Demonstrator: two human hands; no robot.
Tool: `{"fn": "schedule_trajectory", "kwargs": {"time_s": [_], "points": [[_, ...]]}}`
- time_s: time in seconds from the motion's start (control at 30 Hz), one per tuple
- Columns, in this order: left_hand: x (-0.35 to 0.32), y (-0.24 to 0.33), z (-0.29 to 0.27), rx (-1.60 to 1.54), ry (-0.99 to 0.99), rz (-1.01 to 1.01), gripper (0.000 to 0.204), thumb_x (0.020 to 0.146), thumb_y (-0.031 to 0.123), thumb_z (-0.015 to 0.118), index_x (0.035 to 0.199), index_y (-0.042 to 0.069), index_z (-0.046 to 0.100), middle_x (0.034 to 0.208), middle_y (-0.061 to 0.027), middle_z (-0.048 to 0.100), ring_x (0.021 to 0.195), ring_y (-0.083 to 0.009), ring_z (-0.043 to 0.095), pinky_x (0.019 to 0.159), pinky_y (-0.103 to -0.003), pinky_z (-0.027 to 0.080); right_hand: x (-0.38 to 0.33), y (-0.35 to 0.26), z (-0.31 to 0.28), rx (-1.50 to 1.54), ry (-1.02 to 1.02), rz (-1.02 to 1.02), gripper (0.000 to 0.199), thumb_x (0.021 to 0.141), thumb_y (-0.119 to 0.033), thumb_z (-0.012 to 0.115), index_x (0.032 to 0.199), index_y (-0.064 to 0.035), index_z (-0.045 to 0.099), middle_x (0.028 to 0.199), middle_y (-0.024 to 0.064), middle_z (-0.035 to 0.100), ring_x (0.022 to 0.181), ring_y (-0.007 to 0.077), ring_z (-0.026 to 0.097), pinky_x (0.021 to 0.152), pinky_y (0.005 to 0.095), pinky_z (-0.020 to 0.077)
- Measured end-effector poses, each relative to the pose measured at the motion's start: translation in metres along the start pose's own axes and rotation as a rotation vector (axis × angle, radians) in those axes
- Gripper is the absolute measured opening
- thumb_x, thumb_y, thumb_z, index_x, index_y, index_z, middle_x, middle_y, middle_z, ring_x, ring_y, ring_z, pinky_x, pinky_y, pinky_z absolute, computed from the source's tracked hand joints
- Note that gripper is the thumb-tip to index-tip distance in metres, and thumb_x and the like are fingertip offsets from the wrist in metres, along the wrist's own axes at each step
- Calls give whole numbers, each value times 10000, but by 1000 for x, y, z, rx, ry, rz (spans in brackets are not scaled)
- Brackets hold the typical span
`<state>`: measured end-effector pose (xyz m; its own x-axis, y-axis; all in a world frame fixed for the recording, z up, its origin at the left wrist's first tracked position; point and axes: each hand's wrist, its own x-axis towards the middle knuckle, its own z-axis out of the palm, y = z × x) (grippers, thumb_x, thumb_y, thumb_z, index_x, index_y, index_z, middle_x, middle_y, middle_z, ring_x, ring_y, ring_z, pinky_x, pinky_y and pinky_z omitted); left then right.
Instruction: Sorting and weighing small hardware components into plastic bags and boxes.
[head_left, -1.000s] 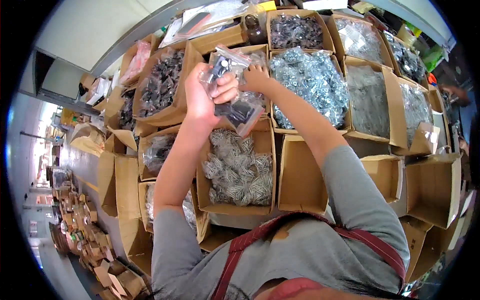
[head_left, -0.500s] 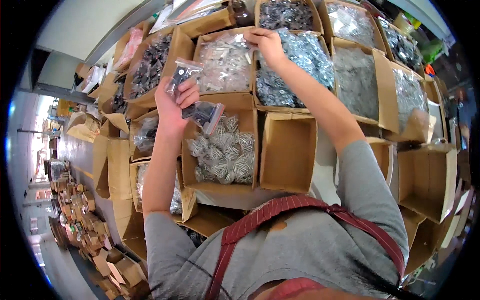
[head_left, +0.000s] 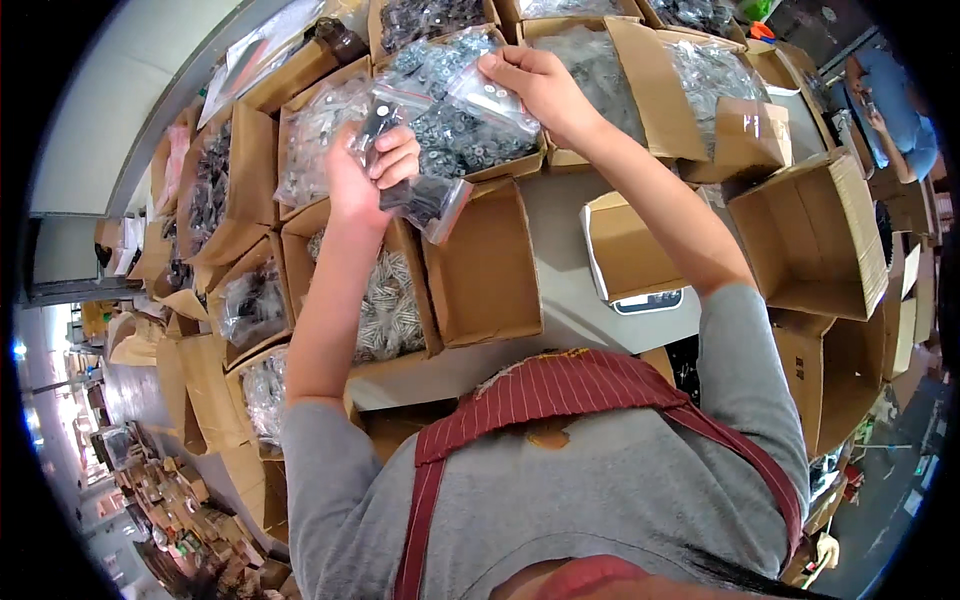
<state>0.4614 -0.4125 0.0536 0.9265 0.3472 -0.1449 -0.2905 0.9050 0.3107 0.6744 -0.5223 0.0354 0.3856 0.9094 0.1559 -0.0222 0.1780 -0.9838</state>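
Observation:
My left hand (head_left: 368, 178) is closed around small clear zip bags of black parts. One black-filled bag (head_left: 432, 205) hangs out below the fingers, and another zip bag (head_left: 385, 105) sticks up above them. My right hand (head_left: 548, 92) pinches a clear zip bag (head_left: 492, 98) by its corner; the small parts inside are too blurred to name. This bag hangs over a cardboard box full of bagged metal washers (head_left: 470, 145). Left of it, behind my left hand, stands a box of clear bags with pale parts (head_left: 310, 140).
Nearer me are a box of bagged screws (head_left: 385, 310) and an empty carton (head_left: 485, 265). A small open box (head_left: 635, 245) rests on a white scale (head_left: 650, 302). More open cartons (head_left: 815, 235) stand at the right. A person in blue (head_left: 895, 120) is at far right.
The view has shifted, so the boxes appear further left. My right hand has moved from the edge of the pale-parts box to above the washers and now visibly holds a clear zip bag.

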Motion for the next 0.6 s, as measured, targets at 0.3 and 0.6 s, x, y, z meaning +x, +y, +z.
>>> {"fn": "schedule_trajectory", "kwargs": {"time_s": [0.3, 0.6], "points": [[-63, -62, -9, -78, 282, 49, 201, 883, 247, 446, 771, 81, 456, 633, 7, 409, 420, -51, 289, 367, -207, 230, 60, 12, 75, -140, -104, 28, 254, 912, -251, 602, 947, -5, 657, 661, -10, 579, 583, 80, 492, 535, 249, 402], [-117, -71, -39, -200, 385, 172, 214, 872, 256, 464, 738, 92, 429, 624, 12, 399, 429, -54, 279, 374, -205, 231, 147, 69, 146, -132, -196, -352, 145, 907, -126, 589, 951, -7, 658, 929, 35, 669, 875, 125, 601, 822, 261, 475]]}}
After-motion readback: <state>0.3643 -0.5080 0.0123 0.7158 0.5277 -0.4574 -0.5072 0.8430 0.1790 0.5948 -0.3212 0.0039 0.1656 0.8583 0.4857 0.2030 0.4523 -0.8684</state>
